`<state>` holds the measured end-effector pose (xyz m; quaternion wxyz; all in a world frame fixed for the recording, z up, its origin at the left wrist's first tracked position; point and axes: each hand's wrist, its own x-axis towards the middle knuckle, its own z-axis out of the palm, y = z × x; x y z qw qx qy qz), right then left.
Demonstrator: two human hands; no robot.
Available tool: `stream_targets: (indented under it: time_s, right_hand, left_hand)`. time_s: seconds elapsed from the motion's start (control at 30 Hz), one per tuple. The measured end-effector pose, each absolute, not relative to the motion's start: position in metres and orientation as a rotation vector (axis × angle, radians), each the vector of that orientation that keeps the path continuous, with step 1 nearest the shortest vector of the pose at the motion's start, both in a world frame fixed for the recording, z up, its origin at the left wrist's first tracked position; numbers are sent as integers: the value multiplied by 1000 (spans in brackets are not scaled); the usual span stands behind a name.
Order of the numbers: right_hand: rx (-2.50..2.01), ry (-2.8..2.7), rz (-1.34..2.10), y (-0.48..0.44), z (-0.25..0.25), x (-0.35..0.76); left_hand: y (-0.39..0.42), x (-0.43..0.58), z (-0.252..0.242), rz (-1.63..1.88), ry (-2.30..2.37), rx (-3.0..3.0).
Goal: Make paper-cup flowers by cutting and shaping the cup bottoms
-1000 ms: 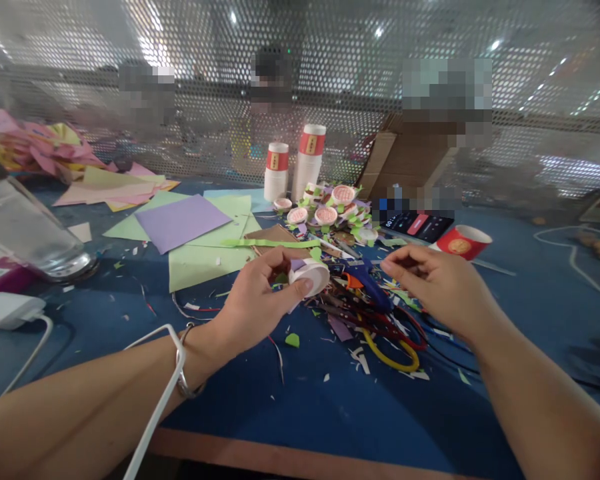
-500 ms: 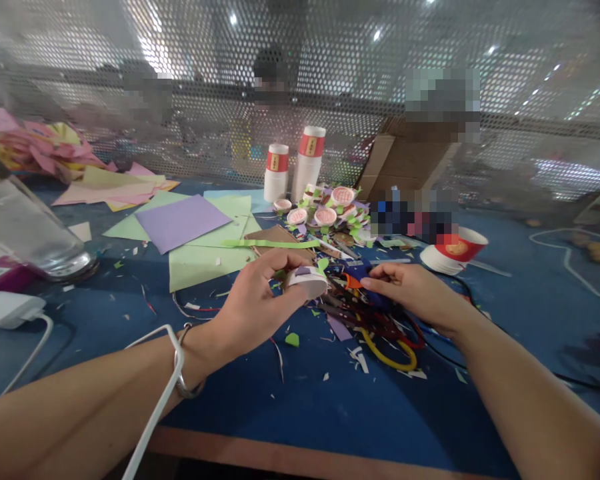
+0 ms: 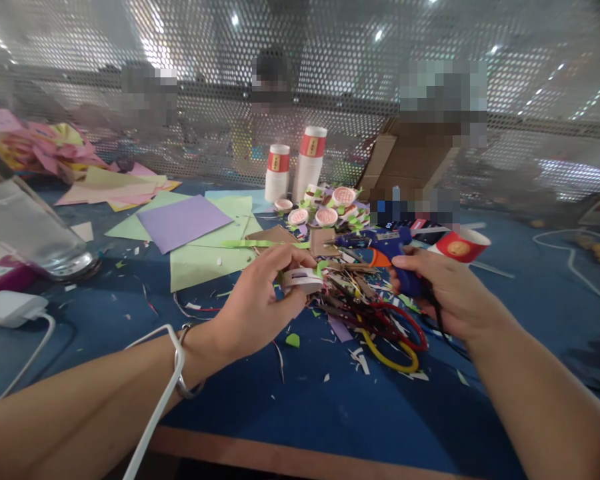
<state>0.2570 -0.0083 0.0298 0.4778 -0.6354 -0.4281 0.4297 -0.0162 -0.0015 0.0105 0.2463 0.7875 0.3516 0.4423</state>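
Note:
My left hand (image 3: 263,300) pinches a small round white paper-cup piece (image 3: 304,283) between thumb and fingers; bits of purple and green paper are stuck to it. In my right hand (image 3: 437,290) is a blue glue gun (image 3: 380,243) with an orange trigger, its nozzle pointing left above the table. Beneath and between the hands lie scissors with red handles (image 3: 405,327) and yellow handles (image 3: 390,357), among paper scraps. Behind the glue gun sits a pile of similar decorated cup pieces (image 3: 330,212).
Two stacks of paper cups (image 3: 311,163) stand at the back. A purple sheet (image 3: 185,222) lies on green paper to the left. A glass of water (image 3: 35,227) and white charger (image 3: 13,310) are at far left; a red-and-white cup (image 3: 463,245) lies right.
My right hand has lifted the glue gun off the scissors pile, and its nozzle now points left. The cup piece in my left hand has tilted slightly.

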Motion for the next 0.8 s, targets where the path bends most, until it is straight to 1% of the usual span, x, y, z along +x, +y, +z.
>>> stream_targets:
  time_s: [0.2,0.43,0.63,0.8]
  right_hand:
    - [-1395,-956,1170,-11,33,257]
    - [-1264,-1024,1340,-14,35,252]
    - [-1322,-1164,1317,-24,39,250]
    - [-1338,-1430,1168,-34,40,245]
  left_hand:
    - [3,-17,9,1208,970,2204]
    - [5,-18,12,1227,993,2265]
    - [8,-20,12,1278,989,2296]
    - [10,-21,12,1321,948,2406]
